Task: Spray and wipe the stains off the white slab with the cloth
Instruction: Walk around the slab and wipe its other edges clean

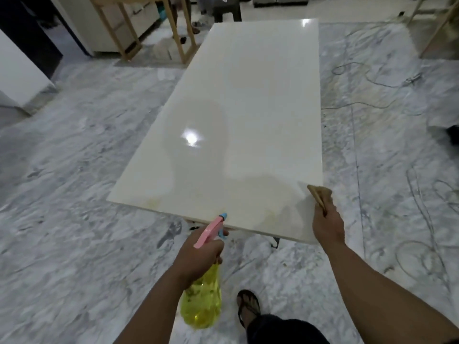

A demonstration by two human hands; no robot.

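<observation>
Spraying step: the left hand (198, 254) grips the bottle (202, 301), nozzle aimed at the slab (236, 115). The right hand (326, 225) pinches the cloth (320, 196). Next, squeeze over the yellowish stains (152, 202), then wipe.

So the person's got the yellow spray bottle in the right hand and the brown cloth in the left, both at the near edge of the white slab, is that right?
Not quite: the hands are swapped. The head view shows the left hand holding the yellow spray bottle and the right hand holding the brown cloth. The rest holds: both are at the near edge of the white slab.
</observation>
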